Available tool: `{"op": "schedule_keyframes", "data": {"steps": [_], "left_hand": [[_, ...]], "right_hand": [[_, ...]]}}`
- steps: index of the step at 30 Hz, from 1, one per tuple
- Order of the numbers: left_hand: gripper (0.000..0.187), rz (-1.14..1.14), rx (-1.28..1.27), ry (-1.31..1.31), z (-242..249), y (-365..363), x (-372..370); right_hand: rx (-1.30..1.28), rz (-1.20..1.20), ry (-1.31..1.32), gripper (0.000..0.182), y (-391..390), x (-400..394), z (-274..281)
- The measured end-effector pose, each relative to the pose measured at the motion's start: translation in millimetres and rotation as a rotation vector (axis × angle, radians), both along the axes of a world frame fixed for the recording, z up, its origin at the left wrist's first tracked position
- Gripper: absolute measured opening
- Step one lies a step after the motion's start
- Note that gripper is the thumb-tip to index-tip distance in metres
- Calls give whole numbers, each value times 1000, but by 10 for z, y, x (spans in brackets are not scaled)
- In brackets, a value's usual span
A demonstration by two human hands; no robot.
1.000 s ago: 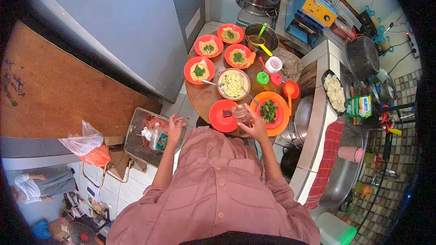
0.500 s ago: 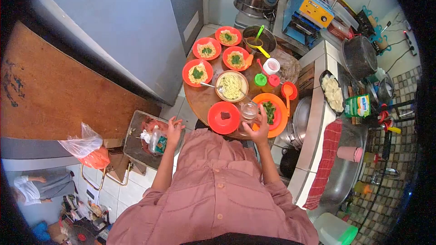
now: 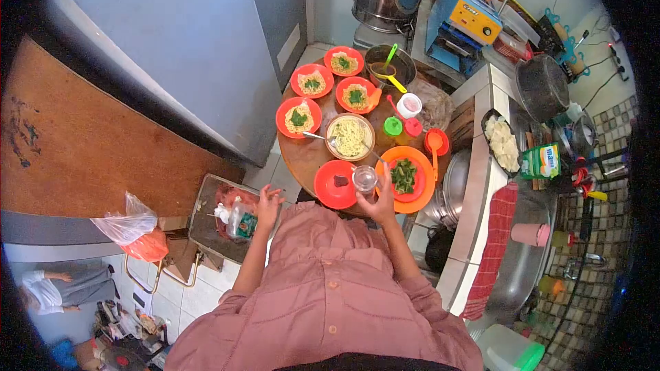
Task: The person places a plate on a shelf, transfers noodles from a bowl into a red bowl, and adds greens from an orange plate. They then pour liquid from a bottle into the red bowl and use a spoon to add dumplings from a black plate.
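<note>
clasping a clear jar [image 3: 365,180] in the right hand [image 3: 382,200] at the edge of a wooden table [image 3: 299,158], between a red bowl [image 3: 327,194] and an orange plate [image 3: 427,189] of greens [image 3: 404,176]; holding the left hand [image 3: 269,203], with fingers parted, near a grey bin [image 3: 208,232].

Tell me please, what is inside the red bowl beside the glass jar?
Inside the red bowl is a small dark patch, perhaps sauce; what lies beneath it is hidden. The glass jar held by the right hand partly covers the bowl's right edge.
</note>
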State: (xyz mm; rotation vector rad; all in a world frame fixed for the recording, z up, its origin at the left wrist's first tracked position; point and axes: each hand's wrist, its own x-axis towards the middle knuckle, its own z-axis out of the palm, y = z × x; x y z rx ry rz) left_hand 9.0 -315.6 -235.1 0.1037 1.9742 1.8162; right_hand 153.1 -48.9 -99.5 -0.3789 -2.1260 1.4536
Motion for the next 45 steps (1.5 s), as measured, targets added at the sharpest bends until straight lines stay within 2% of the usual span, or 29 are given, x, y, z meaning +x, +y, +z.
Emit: {"op": "schedule_keyframes", "data": {"steps": [1, 3, 5, 8, 11, 12, 15, 17, 19, 20, 21, 23, 28, 32, 36, 38, 39, 41, 43, 45], "left_hand": [[37, 12, 0, -26, 34, -4, 10], [37, 26, -2, -46, 28, -60, 18], [36, 12, -20, 29, -120, -122, -23], [37, 59, -8, 8, -123, -167, -37], [37, 122, 33, -42, -64, -219, -15], [38, 152, 55, -66, -29, -211, -3], [39, 156, -15, -99, 13, -227, 43], [39, 144, -69, -86, 38, -231, 74], [38, 129, -125, -68, 85, -232, 87], [38, 146, -106, -87, 109, -222, 98], [38, 162, -87, -104, 129, -221, 104], [38, 186, -55, -93, -39, -284, 125], [42, 211, 13, -120, 114, -295, 118], [45, 221, -58, -141, 193, -290, 98], [46, 193, -62, -94, 254, -188, 29], [46, 78, -83, 70, 218, -127, -63], [46, 66, -83, 70, 273, -57, -133], [42, -10, -307, 269, 564, 225, -356], [36, -9, -218, 337, 865, 554, -583], [33, -121, -320, 585, 1097, 860, -859]], "right_hand": [[0, 2, 4, 89, 19, 6, -29], [380, -83, -114, 86, 30, -6, -4], [347, -94, -94, 84, 53, -103, 8], [-42, -9, -107, 85, 78, -318, 58], [105, -33, -36, 85, 194, -590, -326], [233, -66, -41, 84, 185, -680, -248], [242, 4, -45, 82, 128, -926, -84], [144, 56, -41, 77, 28, -1082, -96], [250, 245, -99, 73, -74, -1223, -193], [294, 270, -115, 65, -153, -1317, -251], [290, 273, -114, 65, -228, -1402, -362], [257, 211, -184, 63, -377, -1546, -559], [172, 0, -451, 55, -545, -1852, -828], [168, -70, -465, 60, -588, -1897, -905], [284, -100, -451, 69, -598, -1768, -830], [311, -121, -437, 73, -587, -1648, -770], [340, -147, -344, 74, -571, -1557, -735], [368, -187, -254, 75, -515, -1335, -675], [-101, -140, -258, 63, -385, -1050, -643], [-552, -272, -148, 51, -234, -776, -681]]}}
